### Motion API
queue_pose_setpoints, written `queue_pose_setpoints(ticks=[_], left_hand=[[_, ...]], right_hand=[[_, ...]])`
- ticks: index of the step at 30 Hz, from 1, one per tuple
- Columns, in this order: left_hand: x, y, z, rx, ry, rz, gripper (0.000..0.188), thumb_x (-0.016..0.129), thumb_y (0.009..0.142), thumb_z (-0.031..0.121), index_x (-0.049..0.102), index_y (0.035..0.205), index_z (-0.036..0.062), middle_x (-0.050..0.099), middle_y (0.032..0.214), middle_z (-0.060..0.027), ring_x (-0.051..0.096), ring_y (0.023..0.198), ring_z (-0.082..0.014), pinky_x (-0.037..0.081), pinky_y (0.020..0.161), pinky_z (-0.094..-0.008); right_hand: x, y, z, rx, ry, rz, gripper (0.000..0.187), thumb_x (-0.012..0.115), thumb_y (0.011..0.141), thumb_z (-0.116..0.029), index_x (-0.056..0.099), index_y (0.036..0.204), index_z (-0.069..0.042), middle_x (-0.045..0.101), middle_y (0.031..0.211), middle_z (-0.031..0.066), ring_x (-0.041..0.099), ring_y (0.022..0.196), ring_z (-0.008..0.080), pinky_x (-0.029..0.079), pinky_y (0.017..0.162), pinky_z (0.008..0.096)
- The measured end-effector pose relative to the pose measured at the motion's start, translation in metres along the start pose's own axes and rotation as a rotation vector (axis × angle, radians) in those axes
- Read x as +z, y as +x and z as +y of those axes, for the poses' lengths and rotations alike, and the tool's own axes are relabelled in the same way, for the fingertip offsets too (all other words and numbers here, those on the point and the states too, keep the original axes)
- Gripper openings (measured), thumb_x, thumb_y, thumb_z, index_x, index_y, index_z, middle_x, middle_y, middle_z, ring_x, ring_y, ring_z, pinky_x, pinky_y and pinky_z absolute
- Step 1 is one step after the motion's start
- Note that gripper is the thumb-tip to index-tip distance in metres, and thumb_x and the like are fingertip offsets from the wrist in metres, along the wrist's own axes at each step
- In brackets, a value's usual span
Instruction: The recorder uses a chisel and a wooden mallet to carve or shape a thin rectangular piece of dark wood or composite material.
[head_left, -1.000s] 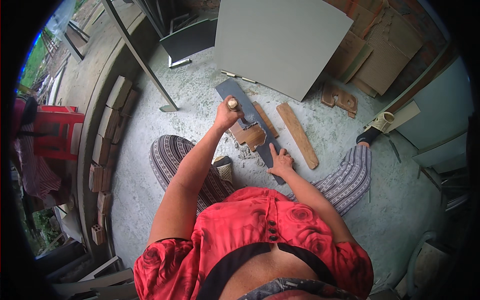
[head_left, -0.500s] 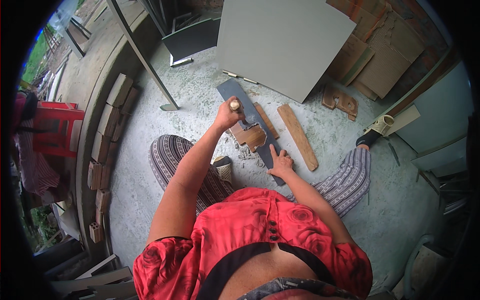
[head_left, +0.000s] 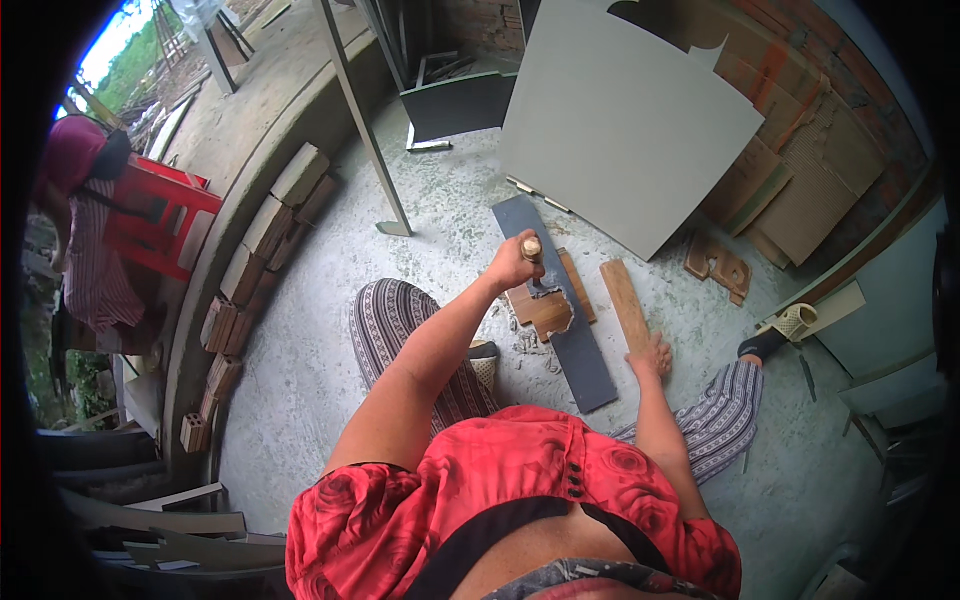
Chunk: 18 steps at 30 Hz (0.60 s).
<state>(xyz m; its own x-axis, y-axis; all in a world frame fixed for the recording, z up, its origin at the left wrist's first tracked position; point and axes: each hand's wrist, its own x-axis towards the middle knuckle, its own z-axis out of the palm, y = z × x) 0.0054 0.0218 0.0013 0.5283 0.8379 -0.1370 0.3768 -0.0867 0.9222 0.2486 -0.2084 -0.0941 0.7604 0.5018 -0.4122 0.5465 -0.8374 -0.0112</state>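
On a rough grey concrete floor (head_left: 290,430), a person (head_left: 415,370) in a red rose-print top (head_left: 500,460) is gripping a pale, round-ended tool handle (head_left: 532,247) in the left hand (head_left: 512,264) over a long dark-grey board (head_left: 585,375) with a jagged-edged gap. The right hand (head_left: 653,357) is touching the near end of a narrow brown wooden plank (head_left: 623,300).

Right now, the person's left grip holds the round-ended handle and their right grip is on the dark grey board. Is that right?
Not quite. The head view shows the right grip at the near end of the loose wooden strip, not on the dark grey board. The left grip does hold the round-ended handle.
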Motion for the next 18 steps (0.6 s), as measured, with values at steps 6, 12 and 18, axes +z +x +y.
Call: queue_pose_setpoints(ticks=[6, 12, 18], left_hand=[[0.001, 0.005, -0.013, 0.027, -0.036, 0.005, 0.035, 0.069, 0.054, 0.009, 0.05, 0.083, 0.0042, 0.059, 0.07, -0.0097, 0.059, 0.068, -0.0246, 0.047, 0.065, -0.0335], [0.001, 0.006, -0.012, 0.043, 0.019, 0.013, 0.034, 0.068, 0.054, 0.011, 0.05, 0.082, 0.0046, 0.058, 0.07, -0.0108, 0.058, 0.068, -0.0268, 0.047, 0.065, -0.0345], [0.001, 0.004, -0.012, 0.053, 0.027, 0.012, 0.033, 0.067, 0.055, 0.013, 0.05, 0.082, 0.0053, 0.059, 0.07, -0.012, 0.058, 0.069, -0.0304, 0.047, 0.066, -0.0364]], right_hand=[[0.027, 0.015, 0.025, -0.018, -0.024, -0.074, 0.081, 0.075, 0.061, -0.026, 0.028, 0.126, -0.016, 0.042, 0.123, 0.0158, 0.047, 0.112, 0.0354, 0.041, 0.09, 0.0462], [0.029, 0.017, 0.028, -0.07, -0.044, -0.032, 0.073, 0.074, 0.06, -0.022, 0.035, 0.121, -0.013, 0.045, 0.12, 0.0161, 0.051, 0.107, 0.0356, 0.044, 0.087, 0.0453], [0.002, -0.002, 0.01, -0.117, 0.105, -0.088, 0.059, 0.073, 0.059, -0.017, 0.046, 0.11, -0.004, 0.054, 0.108, 0.0173, 0.056, 0.1, 0.0345, 0.046, 0.084, 0.0427]])
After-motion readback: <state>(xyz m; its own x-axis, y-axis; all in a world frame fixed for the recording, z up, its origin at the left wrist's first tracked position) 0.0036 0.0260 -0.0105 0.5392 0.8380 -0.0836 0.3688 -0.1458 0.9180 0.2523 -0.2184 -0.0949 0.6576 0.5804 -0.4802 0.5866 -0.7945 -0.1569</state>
